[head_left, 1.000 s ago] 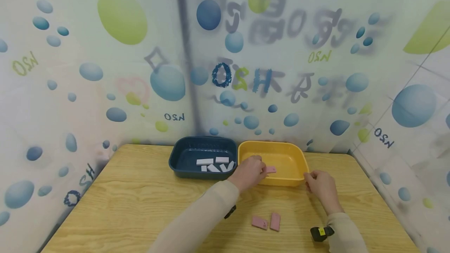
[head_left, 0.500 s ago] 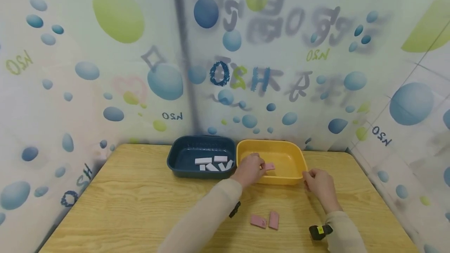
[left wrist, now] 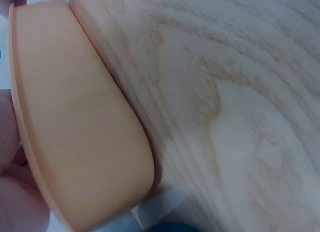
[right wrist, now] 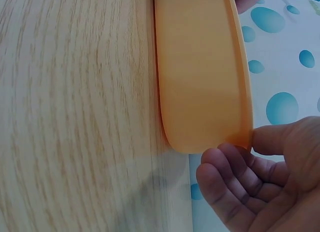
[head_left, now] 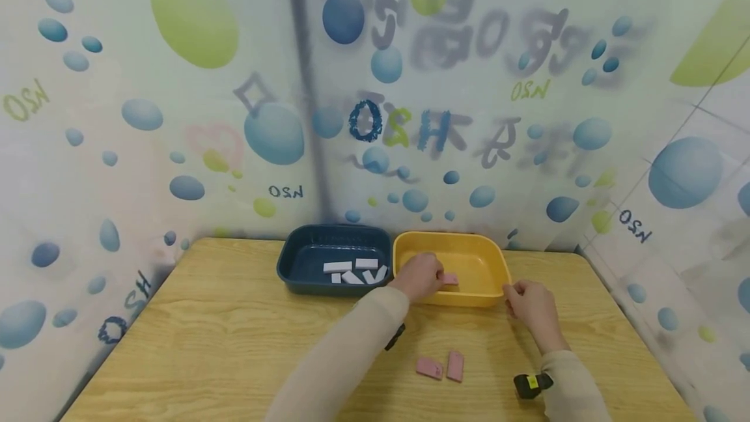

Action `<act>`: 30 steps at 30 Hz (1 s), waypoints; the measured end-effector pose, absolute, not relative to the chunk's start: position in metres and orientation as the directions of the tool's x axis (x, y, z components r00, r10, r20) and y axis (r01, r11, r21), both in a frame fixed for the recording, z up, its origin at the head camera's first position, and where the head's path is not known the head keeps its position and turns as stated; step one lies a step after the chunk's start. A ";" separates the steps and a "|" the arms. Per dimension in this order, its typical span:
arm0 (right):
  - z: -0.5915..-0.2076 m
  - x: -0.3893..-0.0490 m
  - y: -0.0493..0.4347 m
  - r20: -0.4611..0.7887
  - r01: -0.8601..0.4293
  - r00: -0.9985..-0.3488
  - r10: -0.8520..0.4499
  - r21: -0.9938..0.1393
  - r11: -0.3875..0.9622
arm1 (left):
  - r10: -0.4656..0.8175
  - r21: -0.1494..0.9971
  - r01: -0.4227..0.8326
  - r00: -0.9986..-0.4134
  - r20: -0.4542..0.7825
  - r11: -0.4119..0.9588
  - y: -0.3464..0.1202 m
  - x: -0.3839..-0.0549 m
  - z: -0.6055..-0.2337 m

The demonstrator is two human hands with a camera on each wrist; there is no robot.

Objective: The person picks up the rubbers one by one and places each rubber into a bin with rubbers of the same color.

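Observation:
In the head view my left hand [head_left: 420,277] reaches over the front rim of the yellow tray [head_left: 407,298]. Its fingertips pinch the end of a small pink rectangular block [head_left: 450,279], low inside the tray; the fingers partly cover the block. At the tray's front right corner, my right hand [head_left: 532,308] grips the rim. The right wrist view shows that hand's thumb [right wrist: 270,139] against the rim and its fingers curled beneath. Two more pink blocks, one angled [head_left: 430,368] and one nearly upright in view [head_left: 455,366], lie on the table in front.
A dark blue tray [head_left: 287,277] stands against the yellow tray's left side, with several white blocks [head_left: 338,267] in it. Both trays sit near the back edge of the wooden table [head_left: 222,337]. A patterned curtain [head_left: 375,83] hangs behind.
My left hand and the pink block shift slightly within the yellow tray; the block rises a little, then lowers. My right hand keeps its grip on the rim. The head view drifts slightly.

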State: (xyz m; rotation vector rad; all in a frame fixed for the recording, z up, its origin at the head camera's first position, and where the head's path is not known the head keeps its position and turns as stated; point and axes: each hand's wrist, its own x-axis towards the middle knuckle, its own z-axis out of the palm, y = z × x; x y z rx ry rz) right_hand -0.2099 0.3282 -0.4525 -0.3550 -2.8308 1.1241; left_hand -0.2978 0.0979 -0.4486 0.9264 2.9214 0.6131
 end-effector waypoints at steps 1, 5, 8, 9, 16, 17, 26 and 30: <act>-0.452 -0.210 0.328 -0.015 0.185 -0.971 0.240 -0.685 0.705 | 0.557 0.377 0.548 -0.825 0.095 0.747 0.098 -0.298 -0.448; -0.452 -0.208 0.327 -0.014 0.184 -0.970 0.241 -0.690 0.700 | 0.548 0.396 0.525 -0.834 0.065 0.753 0.101 -0.297 -0.446; -0.452 -0.209 0.327 -0.010 0.182 -0.970 0.243 -0.694 0.697 | 0.529 0.428 0.491 -0.848 0.034 0.759 0.104 -0.296 -0.445; -0.452 -0.209 0.327 -0.006 0.178 -0.970 0.242 -0.696 0.696 | 0.523 0.429 0.483 -0.852 0.029 0.763 0.105 -0.295 -0.445; -0.452 -0.209 0.327 -0.013 0.187 -0.968 0.250 -0.702 0.687 | 0.527 0.358 0.515 -0.847 0.072 0.779 0.107 -0.295 -0.447; -0.452 -0.209 0.327 -0.015 0.186 -0.969 0.246 -0.702 0.687 | 0.531 0.353 0.525 -0.843 0.087 0.775 0.107 -0.295 -0.447; -0.452 -0.210 0.328 -0.019 0.181 -0.971 0.240 -0.713 0.677 | 0.580 0.340 0.614 -0.788 0.206 0.713 0.097 -0.286 -0.447; -0.451 -0.210 0.328 -0.019 0.184 -0.970 0.244 -0.712 0.678 | 0.607 0.377 0.640 -0.764 0.220 0.670 0.087 -0.279 -0.443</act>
